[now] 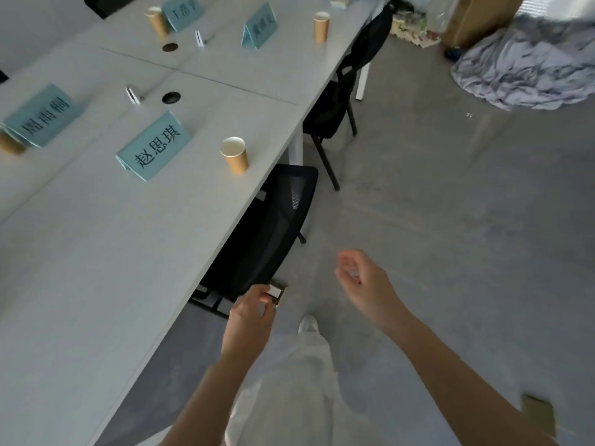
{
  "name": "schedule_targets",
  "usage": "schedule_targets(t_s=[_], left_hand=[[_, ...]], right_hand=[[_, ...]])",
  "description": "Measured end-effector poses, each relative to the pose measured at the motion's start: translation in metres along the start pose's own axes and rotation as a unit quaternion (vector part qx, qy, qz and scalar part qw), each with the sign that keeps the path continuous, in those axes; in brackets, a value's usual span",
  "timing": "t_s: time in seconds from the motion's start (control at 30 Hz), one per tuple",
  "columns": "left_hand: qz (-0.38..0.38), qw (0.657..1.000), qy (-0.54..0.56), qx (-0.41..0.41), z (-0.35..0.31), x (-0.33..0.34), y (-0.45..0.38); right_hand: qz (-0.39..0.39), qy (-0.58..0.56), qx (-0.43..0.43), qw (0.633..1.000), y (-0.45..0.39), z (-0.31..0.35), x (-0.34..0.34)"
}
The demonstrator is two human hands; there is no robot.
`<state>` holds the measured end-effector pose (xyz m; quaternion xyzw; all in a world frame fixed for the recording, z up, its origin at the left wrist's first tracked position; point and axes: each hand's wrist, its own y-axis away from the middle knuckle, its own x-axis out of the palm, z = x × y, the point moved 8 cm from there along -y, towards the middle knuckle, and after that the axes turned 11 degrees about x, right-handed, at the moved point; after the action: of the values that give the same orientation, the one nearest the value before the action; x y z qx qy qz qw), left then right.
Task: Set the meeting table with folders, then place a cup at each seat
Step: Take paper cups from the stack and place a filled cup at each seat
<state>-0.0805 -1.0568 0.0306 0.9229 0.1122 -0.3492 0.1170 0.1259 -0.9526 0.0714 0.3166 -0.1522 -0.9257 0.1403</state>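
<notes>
Two hands over the floor beside a white table (96,252): left hand (249,317) grips a paper cup (276,292); right hand (363,278) hangs loose, holding nothing.

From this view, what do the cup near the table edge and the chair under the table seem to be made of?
The cup looks like paper: matte tan wall, white inside, thin rolled rim. The chair back seems to be black mesh fabric on a dark frame; a woven texture shows, but whether the frame is metal or plastic is unclear.
</notes>
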Motion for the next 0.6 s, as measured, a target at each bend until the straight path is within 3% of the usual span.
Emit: schedule_targets(t_s=[0.33, 0.6], left_hand=[[-0.079, 0.995, -0.002, -0.062, 0.002, -0.041, -0.167], [-0.126, 0.979, -0.015, -0.159, 0.013, -0.030, -0.231]], right_hand=[[0.094, 0.097, -0.093, 0.986, -0.169, 0.117, 0.024], [0.206, 0.164, -0.163, 0.951, -0.264, 0.168, 0.057]])
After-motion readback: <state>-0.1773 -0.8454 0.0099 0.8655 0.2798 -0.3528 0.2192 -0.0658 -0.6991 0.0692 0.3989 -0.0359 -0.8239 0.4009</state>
